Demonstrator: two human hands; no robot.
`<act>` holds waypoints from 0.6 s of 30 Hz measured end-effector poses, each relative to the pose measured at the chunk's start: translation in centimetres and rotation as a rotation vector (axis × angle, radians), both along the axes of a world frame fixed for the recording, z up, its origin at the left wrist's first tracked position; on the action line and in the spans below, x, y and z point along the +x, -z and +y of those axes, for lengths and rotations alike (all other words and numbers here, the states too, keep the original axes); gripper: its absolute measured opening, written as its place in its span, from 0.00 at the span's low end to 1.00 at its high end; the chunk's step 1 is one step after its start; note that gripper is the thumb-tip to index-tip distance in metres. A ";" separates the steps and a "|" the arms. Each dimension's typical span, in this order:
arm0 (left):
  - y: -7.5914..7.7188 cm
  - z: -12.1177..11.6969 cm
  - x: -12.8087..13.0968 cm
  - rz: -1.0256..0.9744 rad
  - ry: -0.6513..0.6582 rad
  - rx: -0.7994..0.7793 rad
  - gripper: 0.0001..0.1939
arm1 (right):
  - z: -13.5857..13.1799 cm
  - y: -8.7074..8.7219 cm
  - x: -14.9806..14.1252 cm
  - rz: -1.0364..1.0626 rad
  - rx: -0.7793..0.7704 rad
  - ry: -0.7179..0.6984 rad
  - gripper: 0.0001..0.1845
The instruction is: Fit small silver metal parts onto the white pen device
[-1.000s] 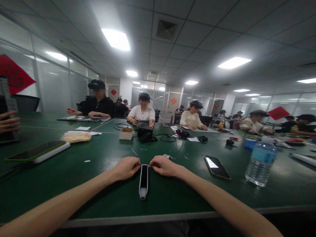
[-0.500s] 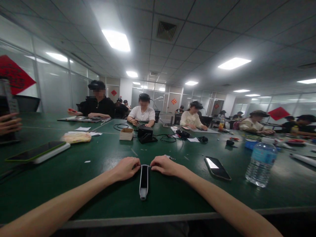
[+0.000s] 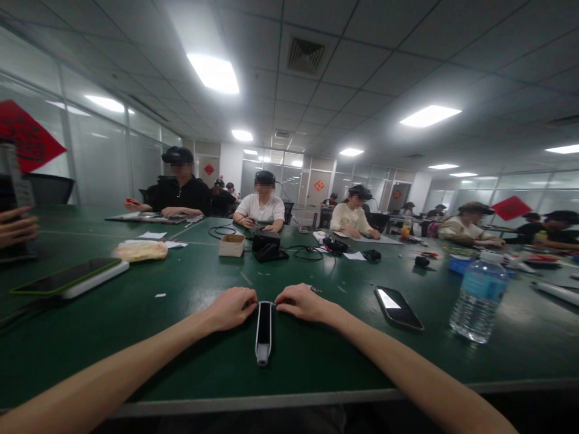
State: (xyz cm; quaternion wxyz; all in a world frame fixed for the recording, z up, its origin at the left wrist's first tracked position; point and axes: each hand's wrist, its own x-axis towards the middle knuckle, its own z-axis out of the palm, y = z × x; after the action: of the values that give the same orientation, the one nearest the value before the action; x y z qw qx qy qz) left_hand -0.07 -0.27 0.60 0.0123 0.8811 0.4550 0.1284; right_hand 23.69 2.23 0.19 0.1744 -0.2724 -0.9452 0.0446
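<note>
White-and-black device (image 3: 263, 325) basically hasn't budged at the near middle of the green table (image 3: 316, 371), left hand (image 3: 231, 307) and right hand (image 3: 302, 302) curled by its far end (can't tell if gripping), so work looks paused.

A hand (image 3: 274, 226) of a white-shirted co-worker (image 3: 261, 208), far centre, has been drawn back from beside a black box (image 3: 265, 242); a small object (image 3: 314, 289) is more covered by the right hand (image 3: 301, 302).

Thin pale ring (image 3: 245, 289) on left grip (image 3: 231, 308); slender forearms (image 3: 149, 355) bare.
</note>
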 end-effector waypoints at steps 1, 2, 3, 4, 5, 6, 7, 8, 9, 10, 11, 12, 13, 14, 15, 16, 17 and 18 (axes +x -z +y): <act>0.0 0.0 0.0 0.002 -0.003 -0.001 0.10 | 0.0 0.0 0.0 0.001 0.002 0.002 0.11; 0.0 0.0 0.0 0.002 -0.004 -0.001 0.10 | -0.1 0.0 -0.1 0.001 0.003 0.004 0.11; 0.0 0.0 0.0 0.001 -0.003 -0.001 0.11 | -0.1 0.0 -0.1 -0.001 0.004 0.006 0.11; 0.0 0.0 0.0 -0.001 -0.001 -0.001 0.11 | -0.1 0.0 -0.1 -0.004 0.006 0.009 0.11; 0.0 0.1 -0.1 -0.002 0.000 -0.001 0.11 | -0.1 0.0 -0.1 -0.007 0.008 0.013 0.12; 0.1 0.1 -0.1 -0.002 0.002 0.000 0.11 | -0.1 0.0 -0.2 -0.012 0.010 0.016 0.12; 0.1 0.1 -0.1 -0.002 0.003 0.001 0.11 | -0.1 0.1 -0.2 -0.017 0.012 0.019 0.12; 0.0 0.0 0.0 0.000 0.001 0.003 0.11 | -0.1 0.1 -0.2 -0.021 0.017 0.023 0.12; 0.0 0.0 0.0 0.004 -0.001 0.004 0.10 | 0.0 0.2 -0.2 -0.024 0.022 0.026 0.12; 0.0 0.0 0.0 0.006 -0.003 0.006 0.10 | 0.1 0.3 -0.2 -0.026 0.027 0.028 0.12; 0.0 0.0 0.0 0.007 -0.004 0.007 0.10 | 0.1 0.4 -0.2 -0.026 0.032 0.029 0.12; 0.0 0.0 0.0 0.008 -0.006 0.006 0.10 | 0.2 0.5 -0.2 -0.024 0.036 0.029 0.12; 0.1 0.0 0.0 0.007 -0.008 0.005 0.10 | 0.2 0.6 -0.2 -0.021 0.039 0.028 0.12; 0.1 0.0 0.0 0.004 -0.007 0.004 0.10 | 0.3 0.6 -0.2 -0.018 0.040 0.024 0.12; 0.1 0.0 0.0 -0.001 -0.005 0.004 0.10 | 0.3 0.7 -0.2 -0.014 0.042 0.021 0.12; 0.1 0.1 -0.1 -0.006 -0.003 0.003 0.10 | 0.3 0.7 -0.2 -0.010 0.046 0.019 0.12; 0.1 0.1 -0.1 -0.009 -0.001 0.000 0.10 | 0.3 0.7 -0.1 -0.007 0.048 0.018 0.13; 0.1 0.1 -0.1 -0.012 0.000 -0.004 0.10 | 0.3 0.8 -0.1 -0.006 0.050 0.019 0.13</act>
State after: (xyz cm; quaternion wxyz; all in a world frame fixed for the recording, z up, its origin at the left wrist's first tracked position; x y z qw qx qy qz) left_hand -0.18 -0.20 0.47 0.0168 0.8804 0.4550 0.1327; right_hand 23.55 2.51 -0.59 0.1787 -0.2769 -0.9440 0.0182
